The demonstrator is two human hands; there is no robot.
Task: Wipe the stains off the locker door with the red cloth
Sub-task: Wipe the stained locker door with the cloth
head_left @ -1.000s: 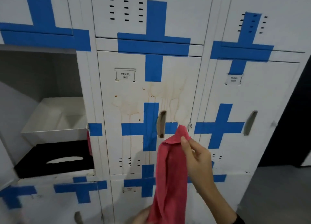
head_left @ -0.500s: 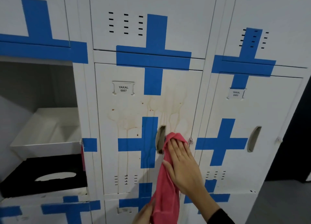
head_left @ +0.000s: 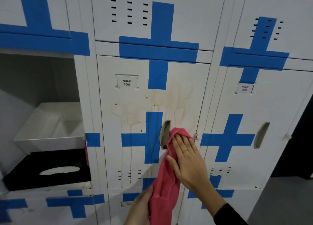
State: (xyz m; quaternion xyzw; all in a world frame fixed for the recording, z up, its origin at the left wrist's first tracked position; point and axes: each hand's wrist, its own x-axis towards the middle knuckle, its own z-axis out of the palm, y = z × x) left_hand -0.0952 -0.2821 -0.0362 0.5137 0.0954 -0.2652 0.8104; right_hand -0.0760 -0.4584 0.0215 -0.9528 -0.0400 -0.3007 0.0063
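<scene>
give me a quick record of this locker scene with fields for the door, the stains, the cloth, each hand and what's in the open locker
door: locker door labelled YAKAL 0007, shut, blue tape crosses
stains: brownish stains with drips below, mostly above the handle recess
cloth: red cloth, top pressed to the door right of the recess, the rest hanging
right hand: right hand flat, pressing the cloth on the door
left hand: left hand holds the cloth's lower part
open locker: white tray above a black tissue box
</scene>
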